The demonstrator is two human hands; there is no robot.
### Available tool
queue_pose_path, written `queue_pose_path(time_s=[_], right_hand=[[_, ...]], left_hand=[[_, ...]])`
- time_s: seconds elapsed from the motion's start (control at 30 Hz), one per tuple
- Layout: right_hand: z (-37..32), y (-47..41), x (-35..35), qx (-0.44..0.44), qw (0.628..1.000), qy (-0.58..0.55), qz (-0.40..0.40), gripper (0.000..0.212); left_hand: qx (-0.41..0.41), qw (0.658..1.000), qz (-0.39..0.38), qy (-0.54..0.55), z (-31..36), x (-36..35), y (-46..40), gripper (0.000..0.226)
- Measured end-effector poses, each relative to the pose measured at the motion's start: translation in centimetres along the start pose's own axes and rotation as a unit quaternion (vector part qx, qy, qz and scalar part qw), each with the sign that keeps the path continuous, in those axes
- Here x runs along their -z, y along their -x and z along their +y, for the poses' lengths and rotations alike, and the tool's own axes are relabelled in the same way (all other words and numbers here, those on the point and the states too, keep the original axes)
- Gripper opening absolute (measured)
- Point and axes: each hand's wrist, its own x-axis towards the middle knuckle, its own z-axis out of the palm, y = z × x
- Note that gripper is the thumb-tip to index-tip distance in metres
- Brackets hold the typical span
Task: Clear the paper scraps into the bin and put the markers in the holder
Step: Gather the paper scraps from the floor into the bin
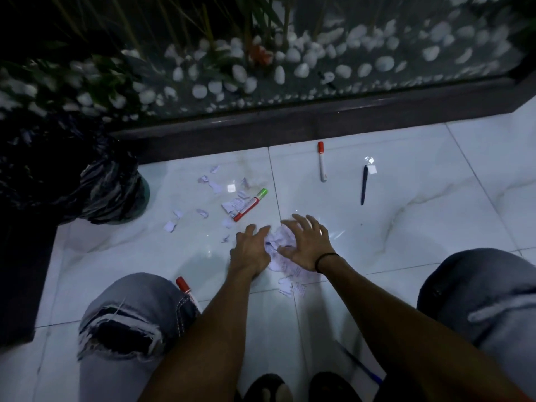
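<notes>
My left hand (251, 248) and my right hand (304, 245) lie spread on the white tiled floor, pressing from both sides on a heap of torn paper scraps (285, 268). More loose paper scraps (216, 187) are scattered further out to the left. A green-capped marker (251, 205) lies among them. A red-capped white marker (322, 161) and a dark pen (363, 184) lie further right. Another red-capped marker (185, 287) sits by my left knee. The bin (87, 181), lined with a black bag, stands at the left. No holder is in view.
A dark ledge (290, 123) with a glass panel, white pebbles and plants runs along the back. My knees in grey jeans flank the work area, and my dark shoes are at the bottom. A blue pen (365, 369) lies partly hidden under my right arm.
</notes>
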Motion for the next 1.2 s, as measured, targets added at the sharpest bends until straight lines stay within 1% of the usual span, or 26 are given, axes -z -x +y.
queue_pose_path(time_s=[0.03,0.07,0.1,0.17,0.23,0.3,0.33,0.43,0.53,0.63,0.73,0.83,0.9,0.97,1.07,1.2], right_hand=[[0.3,0.6,0.1,-0.02,1.0,0.004,0.002,0.098],[0.5,1.3,0.3,-0.04,0.999,0.015,-0.008,0.115],[0.8,1.9,0.3,-0.062,0.997,0.025,-0.03,0.129],[1.4,2.7,0.6,-0.106,0.99,0.033,-0.083,0.148],[1.7,3.2,0.8,-0.131,0.984,0.036,-0.118,0.158],[1.7,3.5,0.6,-0.137,0.979,0.039,-0.144,0.164],[1.7,3.7,0.1,-0.131,0.978,0.047,-0.153,0.167],[1.5,4.6,-1.4,-0.112,0.977,0.106,-0.147,0.173],[1.2,5.0,-2.5,-0.109,0.975,0.156,-0.113,0.168],[0.9,4.3,-2.6,-0.109,0.985,0.111,-0.081,0.161],[0.8,3.3,-2.0,-0.121,0.991,0.045,-0.036,0.155],[1.0,2.2,-2.1,-0.119,0.992,0.038,-0.033,0.147],[1.2,2.0,-2.3,-0.14,0.989,-0.015,-0.041,0.139],[1.3,2.1,-2.3,-0.142,0.988,-0.057,-0.033,0.123],[1.0,2.5,-2.1,-0.135,0.985,-0.109,0.0,0.089],[0.3,2.5,-1.8,-0.139,0.982,-0.125,0.007,0.057]], left_hand=[[-0.021,1.0,-0.013,-0.002,0.3,-0.1,0.0,0.065],[-0.036,0.999,-0.024,-0.012,0.5,0.2,0.1,0.067],[-0.046,0.998,-0.032,-0.035,0.7,0.6,0.2,0.075],[-0.052,0.993,-0.052,-0.097,0.8,1.8,0.3,0.102],[-0.043,0.986,-0.088,-0.135,0.5,2.6,0.2,0.127],[-0.032,0.98,-0.131,-0.145,0.2,2.6,0.5,0.141],[-0.03,0.978,-0.14,-0.154,0.1,2.1,0.8,0.145],[-0.033,0.975,-0.116,-0.185,0.1,0.3,1.6,0.155],[-0.041,0.978,-0.08,-0.189,-0.1,-1.7,2.4,0.157],[-0.038,0.986,-0.047,-0.153,0.3,-2.9,2.6,0.154],[-0.034,0.995,-0.024,-0.087,1.4,-3.1,1.5,0.136],[-0.043,0.998,-0.014,-0.054,2.1,-3.0,0.3,0.117],[-0.044,0.998,-0.011,-0.041,2.4,-3.2,0.2,0.103],[-0.04,0.999,0.0,-0.013,2.7,-3.6,0.2,0.086],[-0.046,0.998,0.029,0.02,3.0,-4.0,0.8,0.066],[-0.051,0.996,0.04,0.068,2.9,-3.7,1.2,0.058]])
